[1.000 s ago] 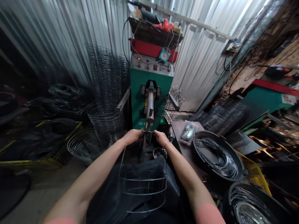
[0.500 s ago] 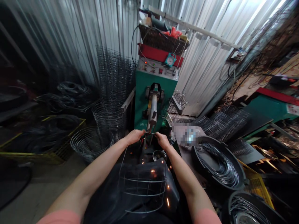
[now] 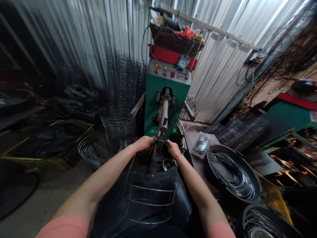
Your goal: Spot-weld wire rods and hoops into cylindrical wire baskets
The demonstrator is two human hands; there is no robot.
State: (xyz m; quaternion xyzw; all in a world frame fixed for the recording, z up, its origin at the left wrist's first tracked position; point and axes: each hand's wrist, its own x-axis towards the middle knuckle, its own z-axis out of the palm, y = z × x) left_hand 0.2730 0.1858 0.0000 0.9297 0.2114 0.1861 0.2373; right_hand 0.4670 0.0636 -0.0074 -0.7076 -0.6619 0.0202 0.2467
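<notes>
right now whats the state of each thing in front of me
left hand, grip shut on the wire basket top ring
right hand, grip shut on the same ring
welder, red and green panel lights lit
wire basket, resting on the lap, far end up at the welder tip
black tub, holds wire rings
metal cup, upright, open

Stacked wire baskets (image 3: 118,122), yellow crate (image 3: 34,161), black tub of wire rings (image 3: 217,169), corrugated wall (image 3: 218,66)

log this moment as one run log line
left hand: grips wire basket frame top rim | right hand: grips same rim | rim at green welding machine electrode | black tub of wire rings at right
</notes>
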